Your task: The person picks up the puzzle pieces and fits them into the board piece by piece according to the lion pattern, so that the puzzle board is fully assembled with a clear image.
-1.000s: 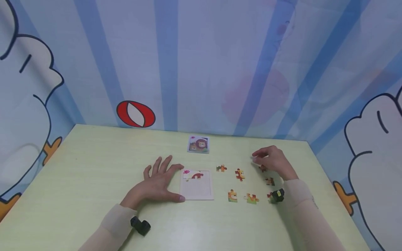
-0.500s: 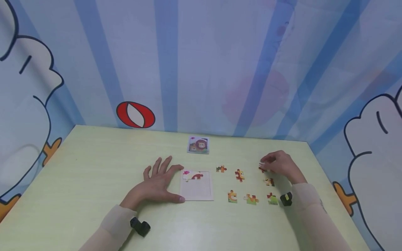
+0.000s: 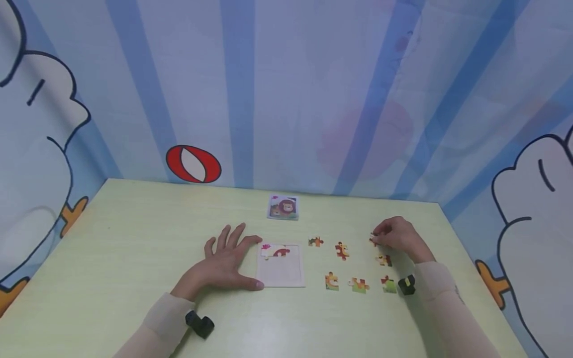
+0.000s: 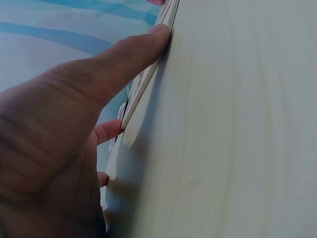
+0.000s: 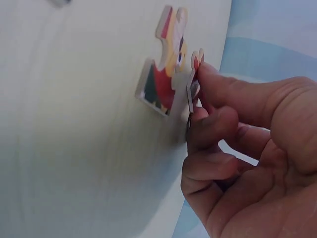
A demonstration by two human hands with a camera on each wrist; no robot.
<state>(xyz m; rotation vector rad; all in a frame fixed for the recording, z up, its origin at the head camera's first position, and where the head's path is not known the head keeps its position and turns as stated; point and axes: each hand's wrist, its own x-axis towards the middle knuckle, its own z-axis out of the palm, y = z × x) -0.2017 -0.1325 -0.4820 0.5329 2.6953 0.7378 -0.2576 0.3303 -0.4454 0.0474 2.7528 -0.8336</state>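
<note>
My left hand (image 3: pixel 224 266) spreads at the left side of a square puzzle tray (image 3: pixel 303 266). Its index fingertip meets the top left corner and its thumb the bottom left one. In the left wrist view the thumb (image 4: pixel 114 67) lies along the tray's edge. Joined jigsaw pieces (image 3: pixel 281 250) showing a pink patch and brown mane fill part of the tray's top row. On the right, my right hand (image 3: pixel 398 233) pinches a brown-and-white puzzle piece (image 5: pixel 193 87) between thumb and fingers, tilted on edge. Another piece (image 5: pixel 171 64) with a printed eye lies just beside it.
Loose pieces lie right of the tray: a green-orange one (image 3: pixel 315 241), a giraffe-patterned one (image 3: pixel 342 250), and several along the front, including a green one (image 3: pixel 388 284). A lion picture card (image 3: pixel 283 207) lies behind the tray. A printed curtain (image 3: pixel 286 99) borders the table's back.
My right hand has moved right and slightly toward me, down to the back right piece, and now pinches it. The left hand and the tray have stayed put.
</note>
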